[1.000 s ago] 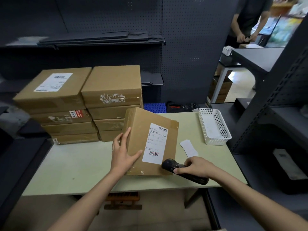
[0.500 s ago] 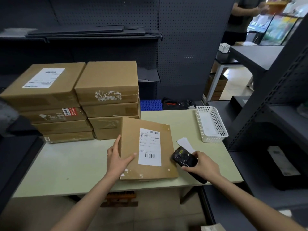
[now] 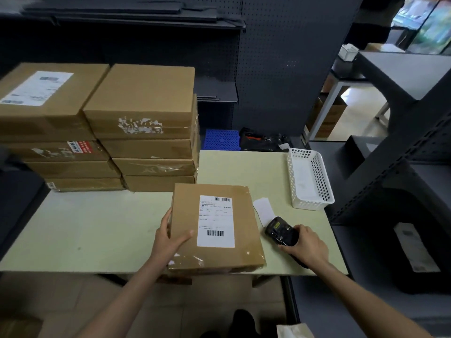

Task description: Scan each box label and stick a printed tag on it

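A flat brown cardboard box [image 3: 244,215] lies on the pale green table [image 3: 97,228], near its front edge. A white shipping label [image 3: 216,222] with barcodes faces up on it. My left hand [image 3: 169,236] grips the box's left edge, thumb on top. My right hand [image 3: 306,245] holds a black handheld scanner [image 3: 280,231] just right of the box, its screen end pointing up and left. A small white printed tag [image 3: 263,209] lies on the table between the box and the basket.
Two stacks of several brown boxes [image 3: 141,101] stand at the table's back left. A white perforated basket [image 3: 308,179] sits at the right edge. Dark metal shelving [image 3: 415,167] rises close on the right, and a pegboard wall [image 3: 280,57] stands behind.
The box, tilted up on its edge a second ago, now lies flat on the table. My right hand has turned the scanner and lifted it slightly beside the box.
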The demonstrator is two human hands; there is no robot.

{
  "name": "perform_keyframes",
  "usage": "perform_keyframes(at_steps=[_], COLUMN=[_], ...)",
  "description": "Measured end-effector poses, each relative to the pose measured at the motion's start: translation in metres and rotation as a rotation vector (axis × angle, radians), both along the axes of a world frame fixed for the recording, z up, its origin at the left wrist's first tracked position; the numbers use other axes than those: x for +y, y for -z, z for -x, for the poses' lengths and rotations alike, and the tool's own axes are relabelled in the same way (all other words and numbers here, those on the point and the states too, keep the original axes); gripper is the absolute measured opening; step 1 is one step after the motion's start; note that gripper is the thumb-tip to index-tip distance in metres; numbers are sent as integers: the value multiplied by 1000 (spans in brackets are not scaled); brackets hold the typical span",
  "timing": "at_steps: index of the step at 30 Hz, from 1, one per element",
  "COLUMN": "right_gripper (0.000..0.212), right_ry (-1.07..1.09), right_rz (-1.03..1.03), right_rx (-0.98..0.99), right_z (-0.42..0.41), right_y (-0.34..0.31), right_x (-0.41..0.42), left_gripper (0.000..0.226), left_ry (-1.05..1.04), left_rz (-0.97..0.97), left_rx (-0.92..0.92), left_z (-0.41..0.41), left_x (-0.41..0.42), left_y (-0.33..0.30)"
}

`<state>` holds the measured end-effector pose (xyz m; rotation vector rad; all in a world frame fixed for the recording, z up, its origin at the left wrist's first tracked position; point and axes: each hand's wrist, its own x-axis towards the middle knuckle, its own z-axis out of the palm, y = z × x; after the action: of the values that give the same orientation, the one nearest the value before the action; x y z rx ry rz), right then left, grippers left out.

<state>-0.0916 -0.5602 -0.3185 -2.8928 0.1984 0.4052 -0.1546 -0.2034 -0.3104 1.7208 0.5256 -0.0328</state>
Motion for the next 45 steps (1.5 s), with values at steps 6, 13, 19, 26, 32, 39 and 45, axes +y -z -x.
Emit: perform_keyframes(at_steps=[6, 13, 19, 26, 32, 39, 45], right_gripper=[75, 75, 57, 50, 25, 19, 25], right_ry=[-92, -192, -186, -145, -142, -146, -146], right_rz=[24, 13, -120, -173, -114, -112, -84], right_rx=[73, 108, 40, 115, 170, 166, 146], right_z=[-17, -30, -63, -105, -121, -126, -121], right_y=[19, 34, 34, 49, 60, 61, 51], right_x=[-19, -33, -25, 14, 21, 17, 22], left_gripper=[84, 97, 85, 85, 87, 91, 102], left_ry=[-69, -120, -169, -218, -282, -250, -184], left_rz=[43, 3, -45, -50, -54, -187, -285], left_rx=[37, 83, 59, 80, 73, 103, 162], left_z=[-2, 1, 0, 7, 11, 4, -15], left_x=[-14, -28, -38, -39, -31, -25, -13], left_y=[15, 30, 39, 41, 40, 37, 29])
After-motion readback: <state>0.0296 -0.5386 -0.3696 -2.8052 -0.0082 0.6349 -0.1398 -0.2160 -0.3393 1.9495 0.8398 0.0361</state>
